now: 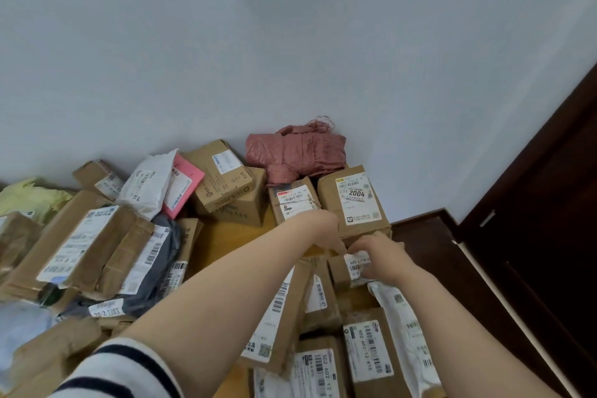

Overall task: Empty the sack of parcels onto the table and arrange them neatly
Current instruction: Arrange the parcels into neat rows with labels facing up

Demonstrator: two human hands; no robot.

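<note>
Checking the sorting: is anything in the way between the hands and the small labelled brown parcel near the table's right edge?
Nothing visible. The right hand holds the small brown parcel, and the left hand reaches to its far corner; nothing lies between them.

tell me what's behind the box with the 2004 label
The folded pink woven sack lies behind the 2004 box, slightly to its left, against the white wall. The box hides the sack's lower edge and whatever it rests on.
</note>
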